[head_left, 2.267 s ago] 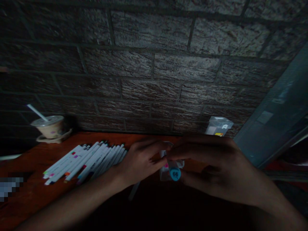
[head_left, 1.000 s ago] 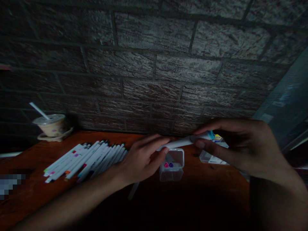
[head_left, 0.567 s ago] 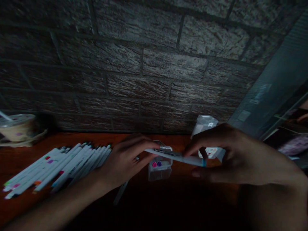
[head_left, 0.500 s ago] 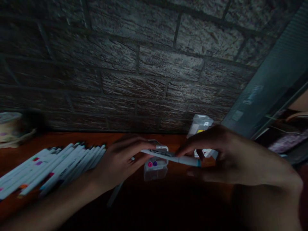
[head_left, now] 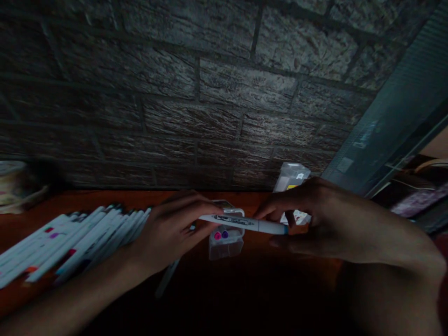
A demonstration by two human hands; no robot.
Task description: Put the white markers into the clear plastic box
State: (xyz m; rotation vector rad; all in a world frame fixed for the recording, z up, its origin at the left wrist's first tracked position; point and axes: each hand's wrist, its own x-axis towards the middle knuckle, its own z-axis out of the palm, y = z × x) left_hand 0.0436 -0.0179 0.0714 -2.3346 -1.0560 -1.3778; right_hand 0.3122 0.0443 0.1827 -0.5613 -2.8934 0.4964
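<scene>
Pinches the left end of a white marker [head_left: 243, 223] in the left grip [head_left: 171, 224], between thumb and fingers. Curls the right grip [head_left: 325, 224] around the blue-ringed end, touching the barrel with a fingertip (cannot tell, in this dimness, whether pressing with the thumb too). Holds the marker nearly level above the table [head_left: 80, 198], across the view of an open clear box [head_left: 226, 249] containing a pink marker end [head_left: 217, 235] and a purple marker end [head_left: 225, 234]. Keeps many white markers [head_left: 87, 242] side by side at left, and a clear case [head_left: 289, 172] near the brick wall [head_left: 245, 84].
</scene>
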